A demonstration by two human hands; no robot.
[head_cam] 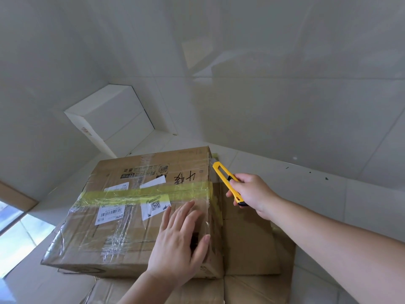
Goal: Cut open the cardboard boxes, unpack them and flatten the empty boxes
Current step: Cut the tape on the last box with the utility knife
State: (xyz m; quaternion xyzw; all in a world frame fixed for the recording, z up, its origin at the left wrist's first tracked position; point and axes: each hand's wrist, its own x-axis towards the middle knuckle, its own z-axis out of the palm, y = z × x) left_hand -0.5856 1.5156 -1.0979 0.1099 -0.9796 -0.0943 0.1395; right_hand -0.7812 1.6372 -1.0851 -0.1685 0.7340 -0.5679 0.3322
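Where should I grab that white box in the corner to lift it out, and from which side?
Judging by its pose, take the white box by its two opposite short sides, coming down from above and from the room side. It sits in the corner with walls behind it, so only the near faces look reachable. The right hand would have to put the yellow box cutter down first.

Glossy pale tiled walls [285, 62] met a light tiled floor [306, 178]; daylight came through a window [13, 224] at near left.
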